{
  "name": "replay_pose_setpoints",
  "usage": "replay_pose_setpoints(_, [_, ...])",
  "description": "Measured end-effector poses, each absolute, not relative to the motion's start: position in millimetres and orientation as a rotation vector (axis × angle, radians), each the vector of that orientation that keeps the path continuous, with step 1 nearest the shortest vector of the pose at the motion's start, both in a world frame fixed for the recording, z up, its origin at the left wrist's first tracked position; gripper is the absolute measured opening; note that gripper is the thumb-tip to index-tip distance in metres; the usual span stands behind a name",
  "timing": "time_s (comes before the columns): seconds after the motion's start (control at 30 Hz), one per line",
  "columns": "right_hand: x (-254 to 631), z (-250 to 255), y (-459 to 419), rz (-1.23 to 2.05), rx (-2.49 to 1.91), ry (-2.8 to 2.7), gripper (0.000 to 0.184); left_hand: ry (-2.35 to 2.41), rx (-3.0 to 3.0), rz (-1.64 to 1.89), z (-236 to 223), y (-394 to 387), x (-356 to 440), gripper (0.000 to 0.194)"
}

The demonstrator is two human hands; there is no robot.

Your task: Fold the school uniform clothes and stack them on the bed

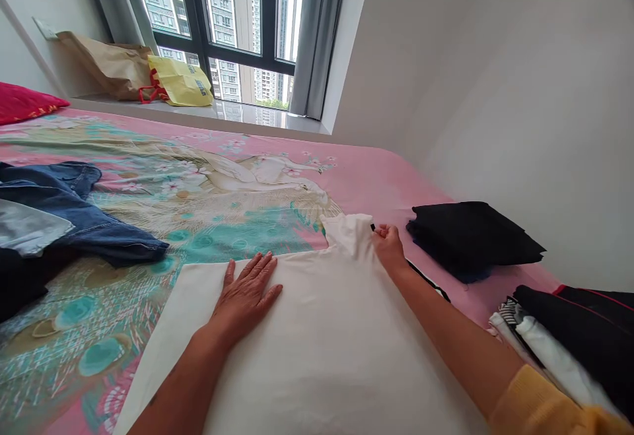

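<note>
A white garment, its kind not fully clear, lies spread flat on the bed in front of me. My left hand rests palm down on its upper left part, fingers stretched out and slightly apart. At the far edge, a narrower crumpled part of the cloth sticks out, and my right hand pinches its right side. A small black bit shows at those fingertips; whether it is a tag or trim I cannot tell. A black strip runs along the garment's right edge, partly behind my right forearm.
A pink patterned bedsheet covers the bed. Folded black clothes lie at right, with another clothes pile nearer. Blue jeans lie at left. A brown paper bag and yellow bag stand on the windowsill.
</note>
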State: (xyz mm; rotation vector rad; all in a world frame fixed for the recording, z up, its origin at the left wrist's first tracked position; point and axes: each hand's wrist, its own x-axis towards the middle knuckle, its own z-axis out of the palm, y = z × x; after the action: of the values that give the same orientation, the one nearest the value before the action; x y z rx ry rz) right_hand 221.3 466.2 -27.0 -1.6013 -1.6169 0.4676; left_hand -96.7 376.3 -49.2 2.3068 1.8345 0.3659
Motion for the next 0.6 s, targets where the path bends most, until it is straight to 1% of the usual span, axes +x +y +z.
replay_pose_setpoints(0.07, [196,-26,427,0.48,-1.51,-1.819,0.047,1.802,2.342,0.446,-44,374,-94,0.053])
replay_pose_setpoints(0.17, [168,-28,382,0.485,-1.224,-2.545,0.053,1.57,2.505,0.591,-32,367,-84,0.042])
replay_pose_setpoints(0.2, [166,-30,377,0.457,-1.212,-2.683,0.054,1.464,2.551,0.589,-29,365,-82,0.041])
replay_pose_setpoints(0.27, [171,-36,382,0.377,-1.38,-2.732,0.058,1.354,2.566,0.485,-26,363,-82,0.043])
replay_pose_setpoints(0.33, [188,-44,402,0.28,-1.607,-2.64,0.061,1.488,2.487,0.333,-31,367,-94,0.054])
replay_pose_setpoints(0.43, [220,-59,439,0.142,-1.83,-2.484,0.061,1.969,2.251,0.169,-45,378,-127,0.068])
replay_pose_setpoints(0.53, [244,-67,463,0.037,-1.993,-2.332,0.06,2.345,1.991,0.115,-52,386,-152,0.066])
replay_pose_setpoints(0.6, [249,-65,466,0.0,-2.064,-2.264,0.059,2.483,1.908,0.18,-49,387,-152,0.061])
